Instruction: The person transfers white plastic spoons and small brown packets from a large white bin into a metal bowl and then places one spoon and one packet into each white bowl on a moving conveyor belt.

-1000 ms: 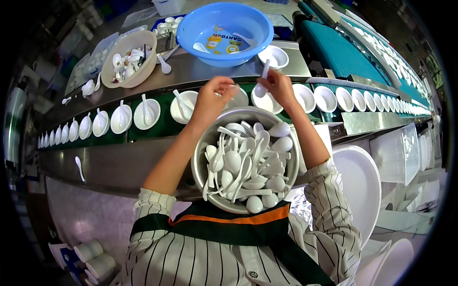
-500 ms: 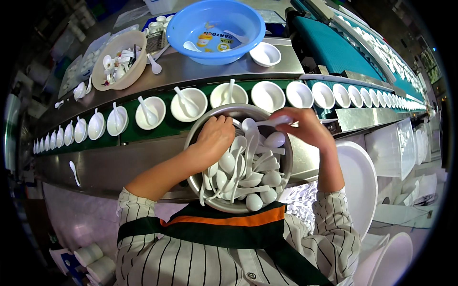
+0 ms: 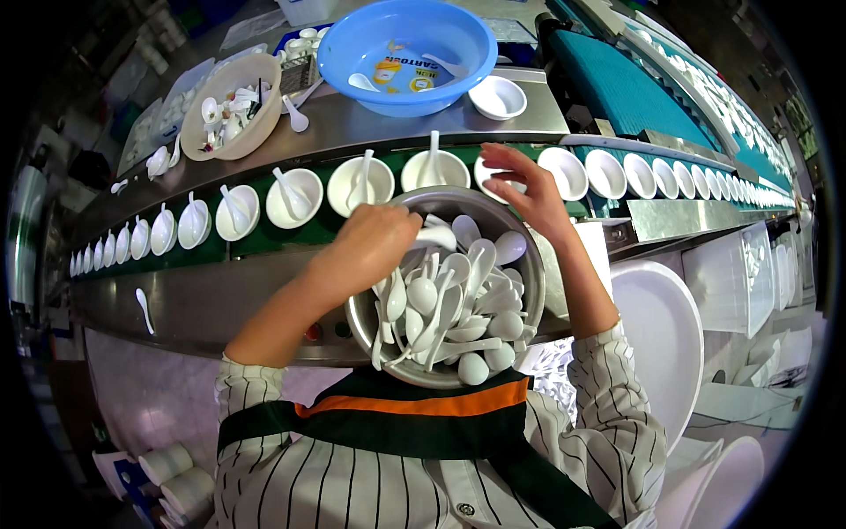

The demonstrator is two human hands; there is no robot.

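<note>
My left hand (image 3: 374, 247) is closed on a white spoon (image 3: 438, 236) over the left part of a round metal bowl (image 3: 535, 264), which is heaped with white spoons (image 3: 449, 304). My right hand (image 3: 529, 189), fingers apart and with no spoon visible in it, hovers past the bowl's far rim. It partly covers a white bowl (image 3: 483, 175) on the green conveyor belt. Just left of that, a white bowl (image 3: 454, 169) has a spoon (image 3: 434, 152) standing in it, handle up. Another bowl with a spoon (image 3: 359, 185) comes after it.
The belt's row of white bowls curves away both sides; those leftward hold spoons. Beyond stand a blue basin (image 3: 407, 104) and a cream basin (image 3: 238, 145) of spoons and scraps. A loose spoon (image 3: 144, 309) lies on the steel ledge. A large white tub (image 3: 661, 335) stands right.
The row of bowls has shifted left. The spoon from my right hand is no longer seen there, and one more bowl holds a spoon. My left hand has lifted a spoon from the pile.
</note>
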